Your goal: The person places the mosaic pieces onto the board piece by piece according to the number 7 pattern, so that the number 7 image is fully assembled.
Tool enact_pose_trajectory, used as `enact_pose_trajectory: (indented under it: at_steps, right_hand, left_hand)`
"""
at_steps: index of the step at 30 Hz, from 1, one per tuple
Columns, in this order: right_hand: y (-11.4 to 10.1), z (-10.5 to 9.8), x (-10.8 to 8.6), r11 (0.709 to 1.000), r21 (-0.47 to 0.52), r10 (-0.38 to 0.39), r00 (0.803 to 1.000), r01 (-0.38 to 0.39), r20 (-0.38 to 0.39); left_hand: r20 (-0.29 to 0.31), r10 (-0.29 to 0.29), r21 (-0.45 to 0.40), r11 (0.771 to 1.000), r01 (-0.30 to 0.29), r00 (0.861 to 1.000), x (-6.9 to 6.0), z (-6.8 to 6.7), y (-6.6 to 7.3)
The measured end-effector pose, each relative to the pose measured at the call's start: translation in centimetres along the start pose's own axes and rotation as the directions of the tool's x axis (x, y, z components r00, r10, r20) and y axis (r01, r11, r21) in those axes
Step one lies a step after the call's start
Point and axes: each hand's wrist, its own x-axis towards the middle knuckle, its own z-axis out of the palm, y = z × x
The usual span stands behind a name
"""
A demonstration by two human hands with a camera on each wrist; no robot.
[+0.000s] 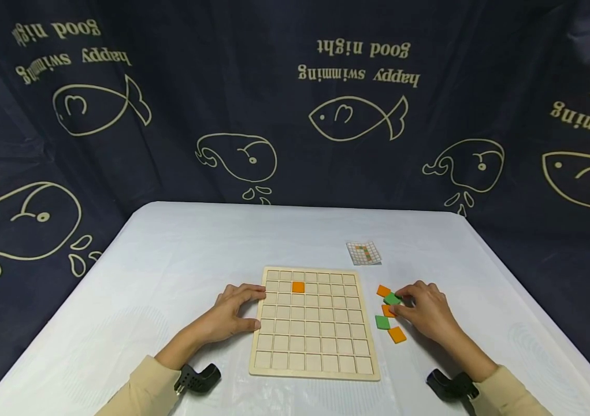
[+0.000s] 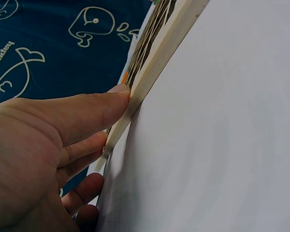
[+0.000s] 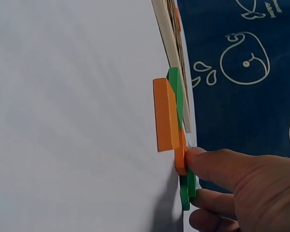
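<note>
A pale wooden grid board (image 1: 315, 378) lies on the table with one orange tile (image 1: 298, 287) in a cell of its second row. My left hand (image 1: 229, 315) rests against the board's left edge, thumb and fingers touching the wooden rim (image 2: 157, 63). Right of the board, my right hand (image 1: 427, 312) pinches a green tile (image 1: 391, 299) between thumb and fingertips. Its thumb also lies by an orange tile (image 3: 180, 157), partly covering it. Another green tile (image 1: 382, 322) and an orange tile (image 1: 397, 335) lie nearer me; one more orange tile (image 1: 383, 290) sits beyond.
Behind the board's far right corner lies a small card (image 1: 364, 253) printed with a coloured grid. A white cloth (image 1: 196, 242) covers the table. Dark fabric (image 1: 295, 173) with fish and whale drawings hangs past the far edge.
</note>
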Motion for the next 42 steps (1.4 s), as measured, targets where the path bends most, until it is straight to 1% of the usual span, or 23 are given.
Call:
enact_pose_trajectory:
  at_steps: [7, 18, 25, 33, 42]
  right_hand:
    - [0.2, 0.1, 0.0, 1.000, -0.006, 0.000, 1.000, 0.000, -0.020]
    - [0.0, 0.0, 0.2, 0.999, 0.031, -0.007, 0.999, 0.008, -0.035]
    - [-0.9, -0.3, 0.5, 0.998, 0.056, -0.013, 1.000, 0.014, -0.016]
    - [-2.3, -0.8, 0.8, 0.994, 0.087, -0.072, 0.997, 0.073, -0.012]
    - [-3.6, -0.9, 1.3, 0.989, 0.120, -0.093, 0.996, 0.091, 0.008]
  left_hand:
    - [0.003, -0.001, -0.007, 1.000, 0.001, 1.000, 0.0, 0.0, 0.0]
    - [-0.012, 0.012, 0.011, 1.000, -0.012, 1.000, 0.1, 0.0, 0.0]
    - [-0.005, 0.007, 0.009, 1.000, -0.007, 1.000, 0.0, 0.0, 0.0]
    - [-0.006, 0.007, 0.009, 1.000, -0.006, 1.000, 0.0, -0.1, 0.1]
    - [-0.005, 0.004, 0.008, 1.000, -0.004, 1.000, 0.0, 0.0, 0.2]
